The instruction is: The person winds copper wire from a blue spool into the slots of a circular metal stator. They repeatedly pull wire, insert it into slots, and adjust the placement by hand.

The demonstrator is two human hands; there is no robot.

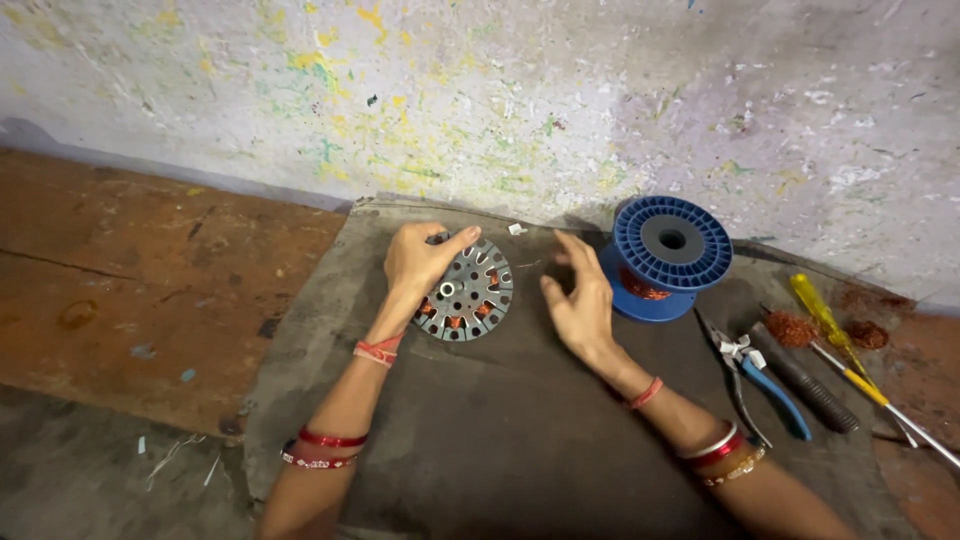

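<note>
**Stator disc held at the left, open hand to its right**

The stator [466, 292] is shown as a round grey metal disc, tilted up on its edge on a dark mat [500, 440]. Slots are cut around its rim and small round holes ring its centre; copper windings are seen in the lower slots. It lies at the mat's far edge, close to a paint-flecked wall [560, 90].

The left hand [418, 262] is closed on the stator's upper left rim, with the thumb laid across the top edge and the fingers hidden behind. The right hand [578, 300] is held open just right of the stator, fingers spread and clear of it, so that nothing is gripped. The stator is thus placed between the two hands.

Further right, a blue spool [665, 255] carrying copper wire is seen touching the mat beside the right hand. Blue-handled pliers [755, 375], a dark-handled tool [805, 380] and a yellow screwdriver [835, 340] are laid beyond it.
</note>
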